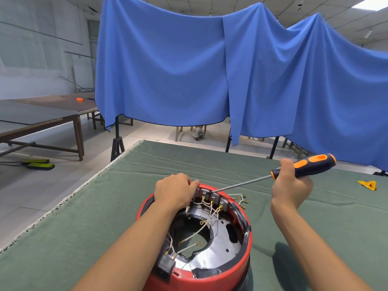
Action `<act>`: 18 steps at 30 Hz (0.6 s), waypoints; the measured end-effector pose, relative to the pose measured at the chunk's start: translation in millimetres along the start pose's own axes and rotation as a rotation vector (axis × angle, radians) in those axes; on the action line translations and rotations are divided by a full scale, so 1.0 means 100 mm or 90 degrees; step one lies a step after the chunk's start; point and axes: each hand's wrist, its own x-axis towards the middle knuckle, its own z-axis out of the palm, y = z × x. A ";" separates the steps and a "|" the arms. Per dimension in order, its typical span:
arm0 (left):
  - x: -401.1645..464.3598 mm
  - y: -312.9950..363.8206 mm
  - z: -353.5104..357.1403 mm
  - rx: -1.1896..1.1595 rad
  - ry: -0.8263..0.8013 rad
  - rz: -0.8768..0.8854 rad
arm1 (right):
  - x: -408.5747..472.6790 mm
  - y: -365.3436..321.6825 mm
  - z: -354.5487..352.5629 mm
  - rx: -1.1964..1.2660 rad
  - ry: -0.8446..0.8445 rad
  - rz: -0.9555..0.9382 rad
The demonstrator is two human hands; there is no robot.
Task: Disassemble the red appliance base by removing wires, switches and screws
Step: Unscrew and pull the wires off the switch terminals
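Head view: right hand [290,186] clamped on screwdriver [302,165], left hand [175,191] gripping red base [210,276] rim; tip at switches [212,198], likely prying next.

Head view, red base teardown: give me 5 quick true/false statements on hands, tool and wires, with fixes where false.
1. The right hand grips the screwdriver by its black and orange handle. True.
2. The screwdriver tip sits at the switch block on the far rim of the red base. True.
3. The left hand lies flat on the green cloth, away from the base. False: it holds the base's far rim beside the switches.
4. All white wires have been taken out of the base. False: several are in it, some on the switch terminals.
5. A loose wire bundle lies on the cloth just outside the base. True.
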 end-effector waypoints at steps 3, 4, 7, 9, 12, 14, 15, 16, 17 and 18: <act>0.00 0.01 0.00 -0.001 0.000 0.000 | -0.07 0.00 -0.05 0.001 -0.017 -0.035; 0.00 0.01 0.01 -0.003 0.001 0.001 | -0.09 0.01 -0.06 0.000 -0.024 -0.047; 0.00 0.01 0.01 -0.004 0.003 0.000 | -0.14 0.03 -0.06 0.009 -0.042 -0.071; 0.00 0.01 0.00 -0.005 0.003 -0.001 | -0.13 0.02 -0.05 0.007 -0.053 -0.077; 0.00 0.01 0.00 -0.003 0.000 -0.006 | -0.05 0.02 0.01 -0.023 -0.057 -0.049; 0.00 0.01 0.00 -0.001 -0.004 -0.011 | 0.02 0.04 0.07 -0.050 -0.044 -0.016; 0.00 0.01 0.00 0.000 -0.005 -0.012 | 0.04 0.05 0.10 -0.063 -0.037 0.000; 0.00 0.00 0.00 0.001 -0.006 -0.013 | 0.07 0.06 0.13 -0.077 -0.031 0.014; 0.00 0.00 0.00 0.002 -0.006 -0.012 | 0.10 0.07 0.16 -0.094 -0.027 0.028; 0.01 0.00 0.01 0.003 -0.005 -0.011 | 0.12 0.08 0.19 -0.112 -0.025 0.044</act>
